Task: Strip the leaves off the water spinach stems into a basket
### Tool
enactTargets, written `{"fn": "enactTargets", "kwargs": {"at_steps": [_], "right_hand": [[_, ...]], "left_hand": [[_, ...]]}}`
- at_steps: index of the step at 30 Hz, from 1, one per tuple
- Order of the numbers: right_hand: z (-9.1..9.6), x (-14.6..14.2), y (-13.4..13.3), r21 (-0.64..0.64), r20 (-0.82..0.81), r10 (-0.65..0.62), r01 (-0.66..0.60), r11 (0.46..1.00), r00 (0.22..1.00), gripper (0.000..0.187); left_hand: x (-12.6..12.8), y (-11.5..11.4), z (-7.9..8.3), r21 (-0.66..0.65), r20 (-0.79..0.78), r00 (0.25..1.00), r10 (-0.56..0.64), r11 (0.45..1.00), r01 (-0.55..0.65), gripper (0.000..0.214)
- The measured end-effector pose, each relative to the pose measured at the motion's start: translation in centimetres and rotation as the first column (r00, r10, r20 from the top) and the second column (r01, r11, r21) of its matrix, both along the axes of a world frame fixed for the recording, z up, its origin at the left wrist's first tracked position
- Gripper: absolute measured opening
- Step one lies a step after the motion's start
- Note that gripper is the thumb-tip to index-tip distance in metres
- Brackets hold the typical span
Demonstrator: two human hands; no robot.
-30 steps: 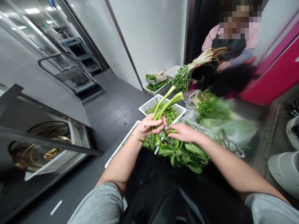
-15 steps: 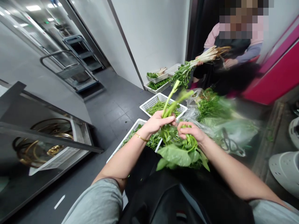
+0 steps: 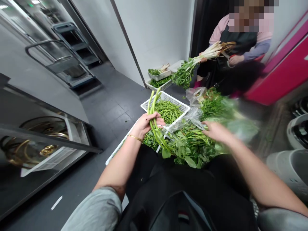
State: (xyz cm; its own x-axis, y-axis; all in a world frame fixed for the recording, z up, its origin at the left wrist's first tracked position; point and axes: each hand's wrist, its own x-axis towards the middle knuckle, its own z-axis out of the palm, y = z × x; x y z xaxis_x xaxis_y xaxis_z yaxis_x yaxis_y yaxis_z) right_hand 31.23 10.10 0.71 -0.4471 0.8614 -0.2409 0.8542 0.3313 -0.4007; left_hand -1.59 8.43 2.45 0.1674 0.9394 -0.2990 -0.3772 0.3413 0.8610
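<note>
The left hand (image 3: pixel 150 122) holds a few long green stalks (image 3: pixel 153 107) loosely, thumb laid over them and fingers half extended; their cut ends point up and away, and their leafy ends hang down toward the lap; a thin gold bracelet (image 3: pixel 135 138) circles the wrist. The right hand (image 3: pixel 216 131) reaches to the right edge of a heap of leafy greens (image 3: pixel 190 144), its fingers bent and close together at the stem ends; whether they pinch anything I cannot tell.

The heap lies just in front of the person's dark apron (image 3: pixel 187 189); to its left, a white basket (image 3: pixel 119 147), partly behind the left forearm, has leafy greens in it; beyond the hands, a second perforated basket (image 3: pixel 176 102) contains short green pieces (image 3: pixel 169 112); to the right of this lies clear plastic (image 3: pixel 196 114), with feathery greens (image 3: pixel 211 104) beside it.

Farther off, a co-worker (image 3: pixel 240 41) in a pink top and dark apron holds a bunch of white stalks (image 3: pixel 209 53), brown roots at one end and leaves at the other, with scissors (image 3: pixel 226 55) in the other hand; near the wall, a small tray (image 3: pixel 161 77) of vegetables sits on a larger one; at left stand a cart (image 3: pixel 62 65) and a metal shelf (image 3: pixel 79 147) with glass lids (image 3: pixel 48 149).
</note>
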Motion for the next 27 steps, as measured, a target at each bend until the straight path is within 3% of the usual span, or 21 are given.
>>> {"fn": "enactTargets", "kwargs": {"at_steps": [3, 5, 8, 11, 13, 16, 19, 22, 27], "right_hand": [[1.2, -2.9, -2.8, -0.04, -0.009, 0.214, -0.214, 0.976, 0.977, 0.031], [1.0, -5.8, -4.7, -0.014, 0.027, 0.302, -0.301, 0.953, 0.953, 0.033], [-0.4, -9.9, -5.5, 0.054, 0.11, 0.245, -0.252, 0.966, 0.963, 0.035], [-1.3, -11.9, -4.7, 0.08, 0.142, 0.174, -0.187, 0.979, 0.974, 0.026], [-1.4, -12.1, -4.2, 0.1, 0.151, 0.178, -0.194, 0.976, 0.972, 0.025], [-1.1, -11.3, -4.3, 0.087, 0.161, 0.222, -0.237, 0.968, 0.962, 0.025], [-0.6, -9.8, -4.1, -0.085, -0.016, 0.331, -0.331, 0.94, 0.943, 0.027], [0.2, -7.7, -3.0, -0.302, -0.289, 0.333, -0.415, 0.858, 0.898, 0.034], [1.6, -5.1, -0.5, -0.471, -0.492, 0.292, -0.533, 0.703, 0.82, 0.037]], "left_hand": [[-1.0, 0.6, 0.8, -0.015, 0.079, 0.993, 0.09, 0.996, -0.089, 0.017], [-1.2, 0.9, 1.5, -0.042, 0.128, 0.976, 0.178, 0.984, -0.174, 0.022], [-0.7, 1.0, 1.8, -0.082, 0.214, 0.919, 0.331, 0.944, -0.321, 0.025], [0.9, 0.1, 0.9, -0.051, 0.328, 0.845, 0.424, 0.901, -0.432, 0.025], [2.2, -1.1, -0.4, -0.008, 0.354, 0.861, 0.366, 0.921, -0.388, 0.031], [3.7, -3.0, -2.7, 0.052, 0.189, 0.956, 0.226, 0.97, -0.239, 0.037], [3.9, -4.0, -3.8, 0.089, 0.019, 0.984, 0.176, 0.98, -0.177, 0.034], [3.3, -4.1, -3.4, 0.09, 0.001, 0.999, 0.05, 0.995, -0.05, 0.03], [3.1, -3.0, -2.6, 0.133, 0.034, 0.998, -0.048, 0.99, 0.043, 0.021]]}}
